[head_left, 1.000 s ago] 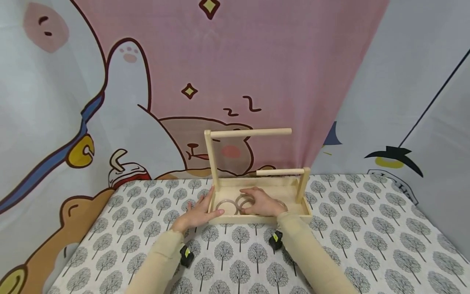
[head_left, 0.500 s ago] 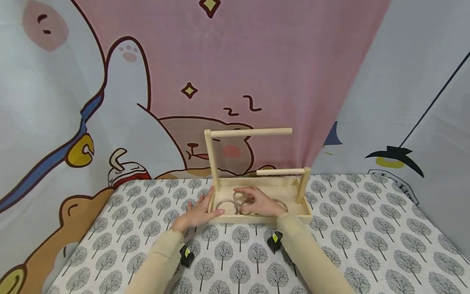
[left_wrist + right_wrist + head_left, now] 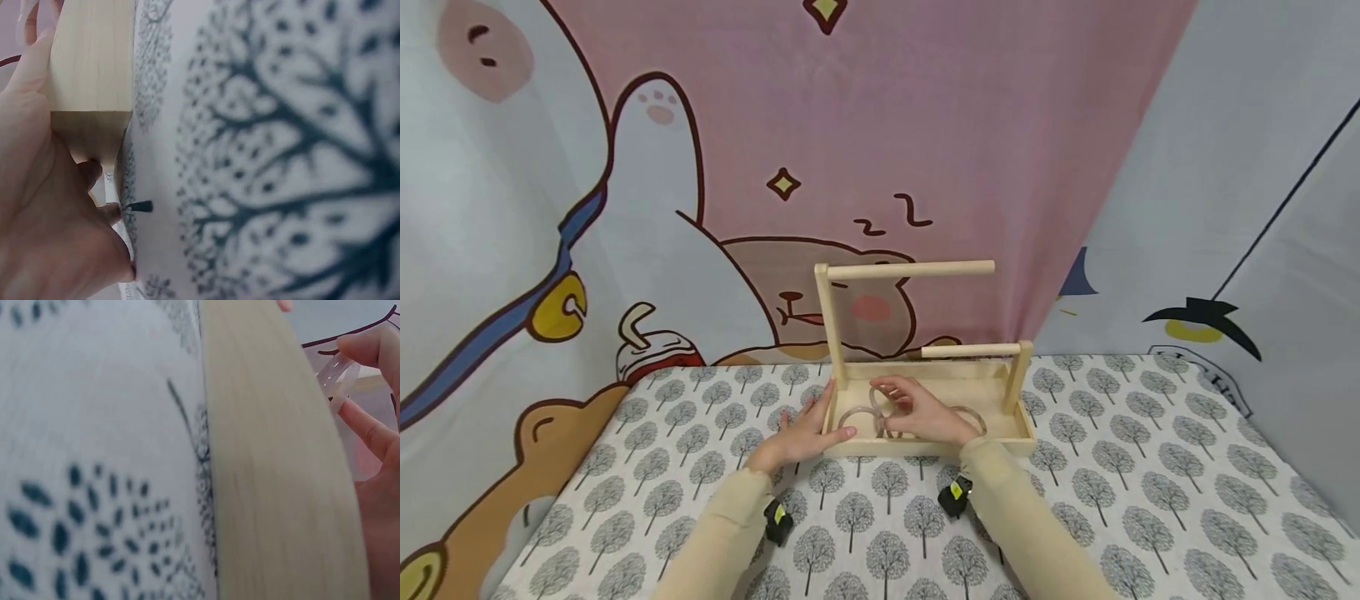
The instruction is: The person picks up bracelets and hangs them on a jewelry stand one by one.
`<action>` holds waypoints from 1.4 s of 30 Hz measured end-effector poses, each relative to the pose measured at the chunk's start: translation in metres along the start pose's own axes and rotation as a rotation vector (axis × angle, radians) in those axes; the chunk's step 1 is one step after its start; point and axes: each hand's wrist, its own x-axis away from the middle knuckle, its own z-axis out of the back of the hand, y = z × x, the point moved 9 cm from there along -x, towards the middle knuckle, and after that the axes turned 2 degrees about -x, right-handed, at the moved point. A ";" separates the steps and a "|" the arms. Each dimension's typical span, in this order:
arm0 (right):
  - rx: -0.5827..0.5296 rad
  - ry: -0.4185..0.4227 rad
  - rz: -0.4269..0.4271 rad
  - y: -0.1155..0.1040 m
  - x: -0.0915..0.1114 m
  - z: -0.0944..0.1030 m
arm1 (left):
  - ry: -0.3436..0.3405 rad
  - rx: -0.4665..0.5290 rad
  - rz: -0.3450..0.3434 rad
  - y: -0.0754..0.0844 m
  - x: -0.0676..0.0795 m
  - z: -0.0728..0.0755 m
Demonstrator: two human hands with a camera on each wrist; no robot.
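Pale wood tray (image 3: 925, 448); left hand (image 3: 801, 435), fingers extended, bracing its end usefully. Right hand (image 3: 927, 414) pinches translucent ring (image 3: 347, 384); best kept from snagging neighbouring rings (image 3: 856, 409).

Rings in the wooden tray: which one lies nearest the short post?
The rightmost ring, lying apart; the other visible rings cluster toward the tall post.

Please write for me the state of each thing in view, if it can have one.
Tree-print cloth: spread out
Wooden tray: standing on the cloth, rings inside
High bar: level, bare
Low bar: level, bare
Left ring: in tray, not held
Right ring: in tray, not held
Middle ring: pinched
Right hand: pinching middle ring
Left hand: resting against tray's left end
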 end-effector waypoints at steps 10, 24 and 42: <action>-0.113 0.007 0.027 -0.019 0.003 -0.005 | 0.012 -0.116 -0.042 0.007 0.003 0.011; -0.057 0.018 0.079 -0.050 0.024 -0.002 | 0.027 -0.049 -0.133 0.004 -0.006 0.003; 0.013 0.148 0.105 -0.055 0.069 0.021 | 0.083 0.185 -0.277 0.025 -0.003 0.009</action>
